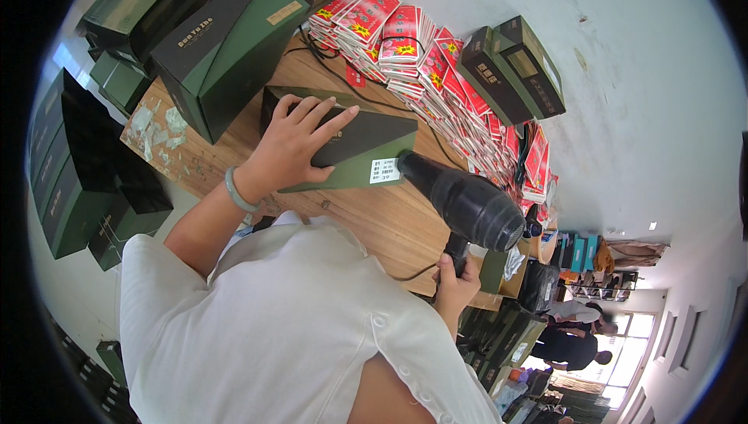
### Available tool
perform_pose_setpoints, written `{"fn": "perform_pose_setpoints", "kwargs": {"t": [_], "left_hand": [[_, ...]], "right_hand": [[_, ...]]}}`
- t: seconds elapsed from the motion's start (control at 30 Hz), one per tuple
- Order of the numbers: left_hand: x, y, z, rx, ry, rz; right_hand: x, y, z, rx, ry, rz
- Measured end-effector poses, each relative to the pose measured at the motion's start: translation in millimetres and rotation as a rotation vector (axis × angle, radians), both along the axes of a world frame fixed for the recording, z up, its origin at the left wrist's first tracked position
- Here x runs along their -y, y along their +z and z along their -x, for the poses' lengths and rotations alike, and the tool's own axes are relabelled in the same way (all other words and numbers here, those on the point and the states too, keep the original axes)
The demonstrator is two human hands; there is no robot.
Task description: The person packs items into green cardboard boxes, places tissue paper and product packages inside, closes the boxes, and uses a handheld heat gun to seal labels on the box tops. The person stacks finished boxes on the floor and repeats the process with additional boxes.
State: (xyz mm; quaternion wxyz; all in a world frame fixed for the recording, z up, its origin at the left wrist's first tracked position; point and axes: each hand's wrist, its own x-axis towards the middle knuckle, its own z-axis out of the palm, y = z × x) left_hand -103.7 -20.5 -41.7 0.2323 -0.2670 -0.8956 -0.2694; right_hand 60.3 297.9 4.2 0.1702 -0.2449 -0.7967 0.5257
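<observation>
My left hand, with a pale green bangle on the wrist, lies flat on the lid of a dark green box on the wooden table. My right hand grips the handle of a black hair dryer. The dryer's nozzle points at a white label on the box's near side. The dryer's cord runs over the table toward the back.
More dark green boxes stand stacked at the table's back and left on the floor. Red and white packets lie in several rows on the right, beside two dark boxes. Other people stand far off.
</observation>
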Motion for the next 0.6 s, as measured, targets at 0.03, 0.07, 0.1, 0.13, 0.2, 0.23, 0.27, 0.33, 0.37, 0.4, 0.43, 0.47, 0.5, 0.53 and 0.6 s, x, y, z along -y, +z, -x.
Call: {"fn": "perform_pose_setpoints", "kwargs": {"t": [0.03,0.07,0.1,0.13,0.2,0.23,0.27,0.33,0.37,0.4,0.43,0.47,0.5,0.53,0.6], "left_hand": [[0,0,0,0.004,-0.005,0.002],[0,0,0,0.004,0.0,0.002],[0,0,-1,0.003,0.003,0.003],[-1,0,-1,0.002,0.006,0.001],[1,0,-2,-0.006,0.012,-0.004],[1,0,-2,-0.01,0.015,-0.007],[1,0,-2,-0.013,0.017,-0.009],[0,1,-1,-0.018,0.009,-0.008],[0,2,-1,-0.013,0.008,-0.009],[0,2,-1,-0.008,0.007,-0.011],[0,3,-1,-0.003,0.005,-0.013],[0,3,-1,-0.001,0.002,-0.013],[0,3,-1,-0.001,0.002,-0.013],[0,2,-1,-0.001,0.002,-0.013],[0,2,-1,-0.003,0.005,-0.015]], "right_hand": [[-2,-1,-1,-0.004,-0.003,0.004],[-5,-4,-2,-0.008,0.007,-0.028],[-10,-8,-2,-0.013,0.017,-0.061],[-13,-10,-3,-0.018,0.026,-0.094],[-10,-7,-2,0.008,0.022,-0.038],[-8,-5,-1,0.021,0.02,-0.01],[-5,-4,2,-0.02,0.017,-0.021],[3,-6,3,-0.103,0.001,-0.039],[3,-6,3,-0.106,0.001,-0.037],[3,-7,3,-0.108,0.001,-0.035],[2,-7,2,-0.11,0.0,-0.033],[3,-4,1,-0.069,-0.004,-0.012],[3,0,-1,-0.029,-0.006,0.008],[3,2,-2,0.011,-0.007,0.029],[0,0,-6,0.021,-0.012,0.036]]}}
